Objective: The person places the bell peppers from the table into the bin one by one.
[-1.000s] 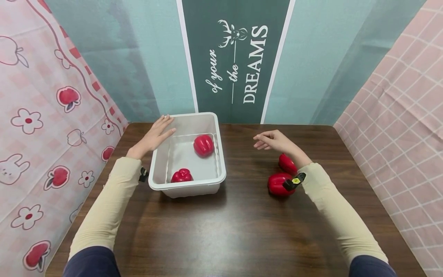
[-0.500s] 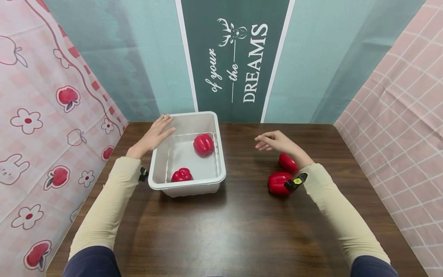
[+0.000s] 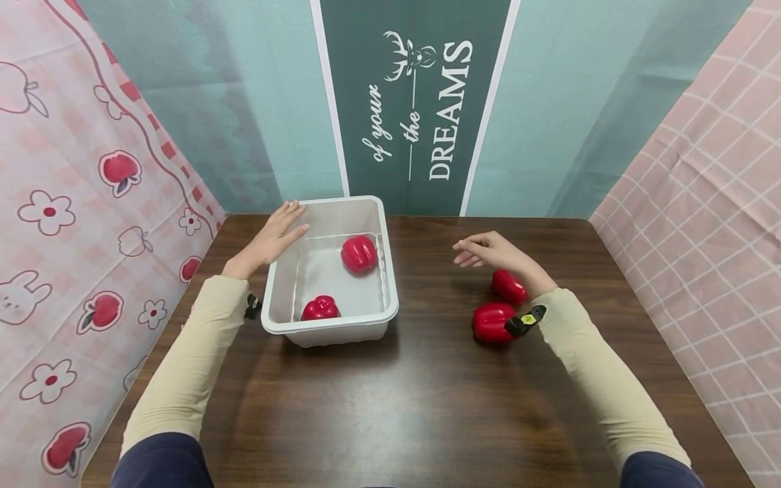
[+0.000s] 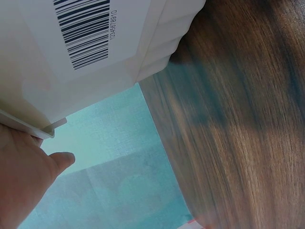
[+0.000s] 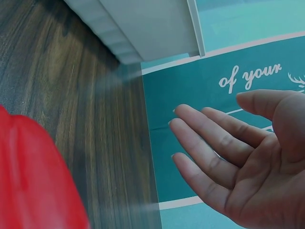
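Observation:
My left hand (image 3: pixel 266 238) rests with extended fingers on the left rim of a white plastic bin (image 3: pixel 343 325). In the left wrist view the thumb and palm are at that rim, beside the bin's wall (image 4: pixel 28 52) with a barcode label. Two red bell peppers lie inside: one pepper (image 3: pixel 358 255) at the right, another pepper (image 3: pixel 320 308) near the front. Holding nothing, my right hand (image 3: pixel 495 252) hovers over the table with loosely bent fingers. Just below its wrist lie two more peppers, a partly covered pepper (image 3: pixel 508 287) and a nearer pepper (image 3: pixel 491 322).
The dark wooden table (image 3: pixel 366 420) ends at a teal curtain (image 3: pixel 549 102) with white lettering at the back. A pink patterned cloth (image 3: pixel 73 237) borders the left side, and a pink checked cloth (image 3: pixel 708 224) the right.
My right hand has drifted slightly to the right, its wrist shifting a little off the two table peppers. The left hand, bin and peppers stay put.

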`<action>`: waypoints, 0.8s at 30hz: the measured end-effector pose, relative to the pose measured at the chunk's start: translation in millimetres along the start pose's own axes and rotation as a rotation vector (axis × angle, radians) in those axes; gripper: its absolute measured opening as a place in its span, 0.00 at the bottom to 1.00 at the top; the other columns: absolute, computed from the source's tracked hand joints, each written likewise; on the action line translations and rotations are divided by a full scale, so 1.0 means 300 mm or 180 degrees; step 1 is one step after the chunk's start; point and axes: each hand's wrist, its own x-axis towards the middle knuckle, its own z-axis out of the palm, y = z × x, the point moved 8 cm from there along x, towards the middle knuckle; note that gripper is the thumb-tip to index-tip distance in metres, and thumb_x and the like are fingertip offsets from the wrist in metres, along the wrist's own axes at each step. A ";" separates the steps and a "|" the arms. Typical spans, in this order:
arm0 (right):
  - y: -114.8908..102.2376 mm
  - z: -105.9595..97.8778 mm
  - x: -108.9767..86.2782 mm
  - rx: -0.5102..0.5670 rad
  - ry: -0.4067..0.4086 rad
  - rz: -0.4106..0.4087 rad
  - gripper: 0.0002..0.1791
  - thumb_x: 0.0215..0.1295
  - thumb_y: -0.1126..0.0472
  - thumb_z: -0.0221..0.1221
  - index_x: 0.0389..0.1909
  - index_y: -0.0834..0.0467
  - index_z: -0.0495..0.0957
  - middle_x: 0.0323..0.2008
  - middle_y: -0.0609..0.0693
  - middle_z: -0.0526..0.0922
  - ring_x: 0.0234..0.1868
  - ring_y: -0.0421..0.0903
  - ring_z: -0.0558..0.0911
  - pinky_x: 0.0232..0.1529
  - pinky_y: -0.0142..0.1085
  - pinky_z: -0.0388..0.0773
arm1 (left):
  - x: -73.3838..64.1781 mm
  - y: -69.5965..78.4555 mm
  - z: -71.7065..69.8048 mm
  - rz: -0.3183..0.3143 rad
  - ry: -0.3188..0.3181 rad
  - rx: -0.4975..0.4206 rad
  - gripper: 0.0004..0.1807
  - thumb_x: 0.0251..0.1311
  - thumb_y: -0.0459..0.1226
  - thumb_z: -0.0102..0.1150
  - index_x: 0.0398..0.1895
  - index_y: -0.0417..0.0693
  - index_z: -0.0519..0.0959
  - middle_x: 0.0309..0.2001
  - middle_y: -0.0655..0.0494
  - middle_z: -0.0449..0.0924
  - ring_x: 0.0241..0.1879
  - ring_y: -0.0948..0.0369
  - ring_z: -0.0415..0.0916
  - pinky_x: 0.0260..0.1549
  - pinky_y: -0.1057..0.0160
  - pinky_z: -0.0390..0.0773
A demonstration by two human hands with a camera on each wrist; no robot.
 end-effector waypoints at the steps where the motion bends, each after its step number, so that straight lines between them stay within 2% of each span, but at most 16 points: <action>1: 0.002 0.000 -0.001 0.0013 -0.0012 0.0013 0.22 0.71 0.53 0.47 0.54 0.66 0.74 0.43 0.68 0.81 0.41 0.49 0.84 0.39 0.32 0.80 | 0.000 0.001 0.000 0.0000 0.0002 0.0001 0.36 0.67 0.57 0.37 0.73 0.52 0.48 0.74 0.51 0.36 0.73 0.56 0.26 0.67 0.44 0.35; 7: 0.015 0.001 -0.010 0.0050 -0.0083 0.0064 0.22 0.72 0.54 0.46 0.54 0.66 0.73 0.44 0.67 0.81 0.45 0.58 0.82 0.40 0.33 0.80 | -0.001 0.002 -0.001 -0.0025 -0.0009 0.0000 0.37 0.67 0.58 0.37 0.73 0.52 0.48 0.74 0.52 0.36 0.73 0.55 0.26 0.67 0.43 0.34; 14: 0.022 0.002 -0.024 -0.0030 -0.0147 0.0070 0.22 0.71 0.54 0.47 0.55 0.66 0.73 0.45 0.68 0.80 0.45 0.55 0.82 0.43 0.36 0.80 | -0.001 -0.001 0.001 -0.0021 -0.0015 -0.0023 0.36 0.67 0.57 0.37 0.73 0.53 0.47 0.74 0.53 0.36 0.73 0.56 0.26 0.67 0.43 0.34; 21: 0.040 0.010 -0.032 -0.0056 -0.0261 0.0106 0.21 0.71 0.54 0.48 0.56 0.64 0.73 0.45 0.65 0.81 0.45 0.55 0.82 0.46 0.43 0.79 | -0.001 0.001 0.000 -0.0019 0.0001 -0.0014 0.36 0.67 0.57 0.38 0.73 0.53 0.48 0.74 0.52 0.36 0.73 0.56 0.26 0.67 0.43 0.34; 24: 0.049 0.015 -0.035 -0.0046 -0.0315 0.0136 0.22 0.71 0.53 0.48 0.56 0.64 0.73 0.46 0.66 0.80 0.46 0.56 0.82 0.47 0.42 0.79 | -0.002 0.003 0.000 -0.0007 0.0008 -0.0014 0.36 0.67 0.57 0.38 0.73 0.52 0.48 0.74 0.51 0.36 0.73 0.55 0.27 0.67 0.43 0.35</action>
